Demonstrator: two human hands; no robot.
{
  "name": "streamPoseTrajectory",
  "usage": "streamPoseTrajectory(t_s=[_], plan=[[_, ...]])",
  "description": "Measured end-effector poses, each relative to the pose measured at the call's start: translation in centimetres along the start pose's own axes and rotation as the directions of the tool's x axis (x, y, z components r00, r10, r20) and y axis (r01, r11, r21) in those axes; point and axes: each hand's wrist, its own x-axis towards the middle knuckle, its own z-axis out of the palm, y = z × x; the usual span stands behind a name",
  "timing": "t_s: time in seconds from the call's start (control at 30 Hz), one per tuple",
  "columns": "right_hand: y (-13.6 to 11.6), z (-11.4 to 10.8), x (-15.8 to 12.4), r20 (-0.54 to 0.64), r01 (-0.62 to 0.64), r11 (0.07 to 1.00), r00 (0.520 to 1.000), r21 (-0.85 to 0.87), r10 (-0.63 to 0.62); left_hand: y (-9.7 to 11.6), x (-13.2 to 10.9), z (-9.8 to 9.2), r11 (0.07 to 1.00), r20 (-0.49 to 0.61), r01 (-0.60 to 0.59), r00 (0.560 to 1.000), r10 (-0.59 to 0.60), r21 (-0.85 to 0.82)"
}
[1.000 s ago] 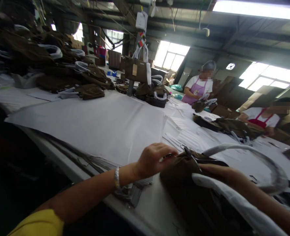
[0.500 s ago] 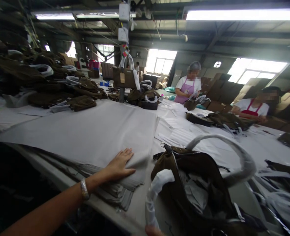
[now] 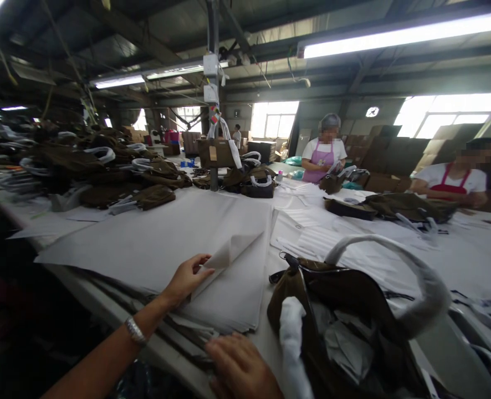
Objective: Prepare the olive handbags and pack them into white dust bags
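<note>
My left hand (image 3: 189, 280), with a metal watch band at the wrist, is closed on the top sheet of paper (image 3: 235, 252), whose corner is lifted and folded back. Beneath it lies a stack of large white sheets (image 3: 146, 233) along the table edge. My right hand (image 3: 243, 363) hovers by the stack's near corner, fingers loosely bent and a little blurred, with no object visible in it. To its right stands an unzipped brown handbag (image 3: 287, 288) with crumpled paper (image 3: 349, 346) inside. White wrapping covers the bag's handles (image 3: 430, 293).
Brown bags (image 3: 87, 166) are piled at the left. A post (image 3: 214, 180) rises from the table's far side, with a bag (image 3: 216, 153) hanging on it. Flat bags (image 3: 412, 208) lie across the table. Two co-workers, one in a purple apron (image 3: 322, 158), one in red (image 3: 449, 183), are opposite.
My left hand has gone from resting flat on the stack to gripping and folding back the top sheet. My right hand has left the bag's near handle and moved left to the stack's corner.
</note>
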Motion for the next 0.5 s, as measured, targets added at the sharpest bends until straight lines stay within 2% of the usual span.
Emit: streamPoseTrajectory(t_s=[0.07, 0.13, 0.17, 0.23, 0.33, 0.43, 0.5], plan=[[0.8, -1.1, 1.5, -0.110, -0.210, 0.971, 0.969, 0.112, 0.222, -0.1, -0.3, -0.1, 1.000, 0.061, -0.024, 0.998, 0.024, 0.002], [1.6, -2.4, 3.4, -0.178, -0.363, 0.888, 0.890, 0.281, 0.420, 0.0, -0.6, 0.1, 0.998, 0.180, -0.053, 0.982, 0.050, 0.012], [2.0, -2.9, 4.4, -0.219, -0.385, 0.843, 0.847, 0.376, 0.485, 0.1, -0.6, 0.3, 0.998, 0.225, -0.063, 0.973, 0.055, 0.026], [3.2, -3.3, 6.4, -0.316, -0.351, 0.767, 0.759, 0.537, 0.569, 0.4, -0.5, 1.0, 0.994, 0.243, -0.070, 0.969, 0.048, 0.086], [5.4, -2.7, 8.5, -0.424, -0.279, 0.737, 0.671, 0.615, 0.608, 0.7, 0.0, 2.0, 0.973, 0.164, -0.069, 0.986, 0.033, 0.221], [7.1, -2.0, 8.8, -0.499, -0.254, 0.761, 0.624, 0.597, 0.601, 0.6, 0.5, 2.7, 0.947, 0.139, -0.067, 0.990, 0.024, 0.313], [7.5, -1.8, 8.4, -0.516, -0.252, 0.774, 0.622, 0.581, 0.590, 0.4, 1.0, 2.8, 0.939, 0.151, -0.055, 0.989, 0.004, 0.341]])
